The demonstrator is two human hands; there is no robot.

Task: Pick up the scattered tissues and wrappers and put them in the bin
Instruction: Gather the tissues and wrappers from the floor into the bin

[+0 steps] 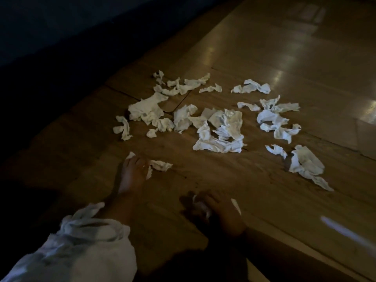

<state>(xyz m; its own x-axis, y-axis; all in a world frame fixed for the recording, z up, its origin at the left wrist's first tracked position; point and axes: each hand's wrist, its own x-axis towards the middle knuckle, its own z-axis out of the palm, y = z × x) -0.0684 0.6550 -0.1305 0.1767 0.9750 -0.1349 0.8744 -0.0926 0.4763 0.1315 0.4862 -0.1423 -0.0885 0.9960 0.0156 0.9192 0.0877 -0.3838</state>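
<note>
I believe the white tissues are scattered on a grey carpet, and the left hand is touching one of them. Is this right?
Not quite. The white tissues lie scattered on a wooden floor, not on a grey carpet; the head view shows the planks and their shine. The rest holds: the left hand is touching a tissue at the near edge.

Dim overall. Glare patches lie on the floor (284, 78) beyond the tissues (219, 129); deep shadow lies left of them, motion blur below them.

Forward left grip (133, 174), curled right grip (220, 212).
</note>
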